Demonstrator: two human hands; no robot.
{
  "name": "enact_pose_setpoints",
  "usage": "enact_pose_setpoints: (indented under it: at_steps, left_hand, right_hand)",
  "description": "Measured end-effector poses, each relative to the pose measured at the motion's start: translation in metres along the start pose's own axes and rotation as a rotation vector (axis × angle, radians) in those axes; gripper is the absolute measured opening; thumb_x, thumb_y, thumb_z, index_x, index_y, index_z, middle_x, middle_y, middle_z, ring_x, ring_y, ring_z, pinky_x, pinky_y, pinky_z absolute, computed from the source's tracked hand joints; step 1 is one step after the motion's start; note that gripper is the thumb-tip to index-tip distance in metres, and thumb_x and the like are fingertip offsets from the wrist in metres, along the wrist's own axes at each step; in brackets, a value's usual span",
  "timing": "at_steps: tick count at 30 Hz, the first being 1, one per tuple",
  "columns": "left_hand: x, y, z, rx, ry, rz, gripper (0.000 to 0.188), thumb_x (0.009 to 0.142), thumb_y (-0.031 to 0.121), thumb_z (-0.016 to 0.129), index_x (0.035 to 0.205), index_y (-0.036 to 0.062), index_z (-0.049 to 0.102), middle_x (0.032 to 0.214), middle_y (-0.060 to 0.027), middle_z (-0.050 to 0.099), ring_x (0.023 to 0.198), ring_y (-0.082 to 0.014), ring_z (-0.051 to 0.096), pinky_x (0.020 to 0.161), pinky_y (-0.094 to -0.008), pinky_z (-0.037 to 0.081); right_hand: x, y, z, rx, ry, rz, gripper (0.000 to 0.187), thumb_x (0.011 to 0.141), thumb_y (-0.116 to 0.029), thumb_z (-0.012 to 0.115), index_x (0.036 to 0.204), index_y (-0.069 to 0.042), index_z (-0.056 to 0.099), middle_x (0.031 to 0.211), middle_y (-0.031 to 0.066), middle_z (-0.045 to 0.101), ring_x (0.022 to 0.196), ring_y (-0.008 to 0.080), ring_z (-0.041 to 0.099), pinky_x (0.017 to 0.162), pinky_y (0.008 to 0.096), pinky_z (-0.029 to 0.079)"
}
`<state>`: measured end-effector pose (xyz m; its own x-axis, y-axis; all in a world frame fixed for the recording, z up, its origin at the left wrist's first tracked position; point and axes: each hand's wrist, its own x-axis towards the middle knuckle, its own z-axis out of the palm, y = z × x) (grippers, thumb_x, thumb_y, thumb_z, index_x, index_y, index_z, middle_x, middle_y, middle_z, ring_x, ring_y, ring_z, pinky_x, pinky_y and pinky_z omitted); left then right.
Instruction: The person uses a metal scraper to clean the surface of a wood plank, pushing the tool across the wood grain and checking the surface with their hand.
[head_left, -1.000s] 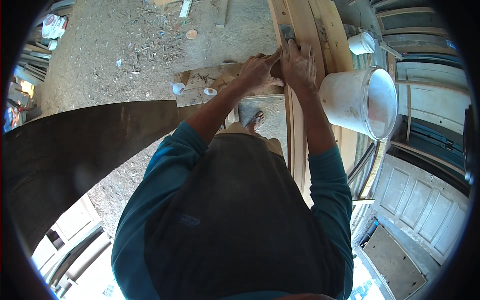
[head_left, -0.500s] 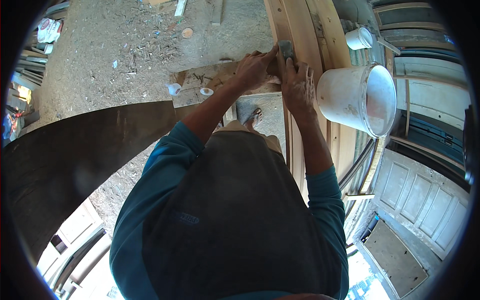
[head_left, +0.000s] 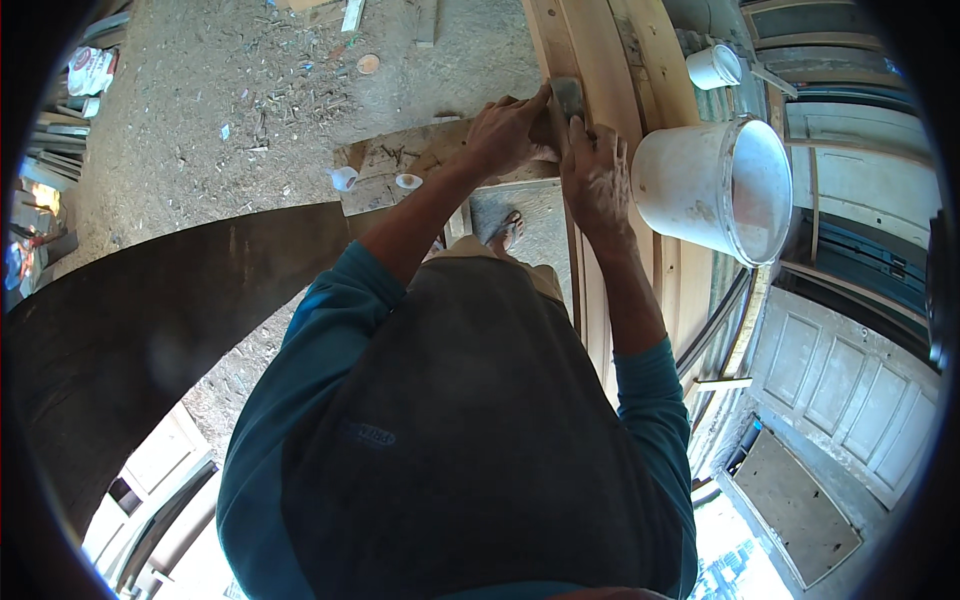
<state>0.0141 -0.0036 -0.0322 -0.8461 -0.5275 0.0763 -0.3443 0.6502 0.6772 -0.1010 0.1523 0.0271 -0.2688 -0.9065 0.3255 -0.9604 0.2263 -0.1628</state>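
Note:
My right hand (head_left: pixel 598 180) is closed around a putty knife (head_left: pixel 567 98), its flat grey blade pointing away from me and the index finger lying along it. The handle is hidden in the palm. My left hand (head_left: pixel 505 138) is bent close beside the blade, thumb and fingers reaching toward its left edge. Something brown shows between the two hands, too shaded to name. Both hands are over the near-left side of long wooden planks (head_left: pixel 607 75), next to a low board (head_left: pixel 385 163) that carries nails or splinters and small white cups.
A large white bucket (head_left: pixel 690 185) lies tilted on the planks at my right, with a smaller white bucket (head_left: pixel 712 67) beyond it. A dark curved sheet (head_left: pixel 200 265) spans the left. The littered floor (head_left: pixel 290 100) spreads ahead. White panelled doors (head_left: pixel 840 390) lean at the right.
The putty knife's blade has turned slightly, showing a wider face. My hands have stayed nearly in place, and the whole view has shifted a little.

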Motion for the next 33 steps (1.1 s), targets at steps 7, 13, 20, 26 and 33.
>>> enact_pose_setpoints:
  at_steps: [7, 13, 20, 26, 33]
  left_hand:
    - [-0.001, 0.0, -0.001, -0.011, -0.02, -0.027, 0.123, 0.072, 0.049, 0.096, 0.171, 0.0118, 0.033, 0.142, -0.0144, 0.072, 0.139, -0.0416, 0.061, 0.115, -0.0516, 0.045]
    - [0.0, 0.004, -0.002, -0.021, -0.037, -0.055, 0.123, 0.071, 0.051, 0.095, 0.171, 0.013, 0.034, 0.143, -0.0143, 0.072, 0.14, -0.0416, 0.059, 0.118, -0.052, 0.043]
    - [0.001, 0.007, -0.006, -0.038, -0.055, -0.077, 0.123, 0.071, 0.051, 0.095, 0.171, 0.0136, 0.035, 0.143, -0.0134, 0.072, 0.14, -0.0419, 0.06, 0.117, -0.0521, 0.043]
    - [0.002, 0.007, -0.005, -0.042, -0.042, -0.076, 0.124, 0.069, 0.05, 0.096, 0.17, 0.0138, 0.036, 0.143, -0.013, 0.073, 0.139, -0.0431, 0.06, 0.117, -0.0522, 0.044]
    - [0.001, 0.002, 0.001, -0.035, -0.001, -0.037, 0.122, 0.071, 0.047, 0.096, 0.171, 0.014, 0.035, 0.141, -0.0136, 0.073, 0.136, -0.0434, 0.062, 0.114, -0.0527, 0.045]
  right_hand:
    - [-0.024, 0.001, -0.019, 0.044, 0.021, 0.05, 0.039, 0.096, -0.003, 0.068, 0.135, 0.003, 0.07, 0.115, 0.0202, 0.062, 0.104, 0.0384, 0.061, 0.092, 0.051, 0.052]
    - [-0.052, -0.001, -0.02, 0.036, 0.047, 0.034, 0.04, 0.092, 0.001, 0.07, 0.132, 0.003, 0.07, 0.115, 0.0193, 0.059, 0.102, 0.0387, 0.062, 0.086, 0.0511, 0.055]
    - [-0.017, 0.0, 0.002, -0.002, 0.104, 0.03, 0.038, 0.095, -0.003, 0.071, 0.133, 0.003, 0.072, 0.114, 0.0212, 0.061, 0.105, 0.0392, 0.062, 0.09, 0.0505, 0.054]
    - [-0.025, -0.003, 0.001, 0.048, 0.027, 0.047, 0.037, 0.096, -0.003, 0.071, 0.132, 0.004, 0.072, 0.114, 0.022, 0.061, 0.104, 0.0388, 0.063, 0.089, 0.05, 0.054]
    - [-0.021, -0.004, -0.002, 0.089, 0.039, 0.034, 0.037, 0.096, -0.005, 0.071, 0.132, 0.005, 0.07, 0.114, 0.0222, 0.06, 0.104, 0.0406, 0.061, 0.089, 0.0513, 0.054]
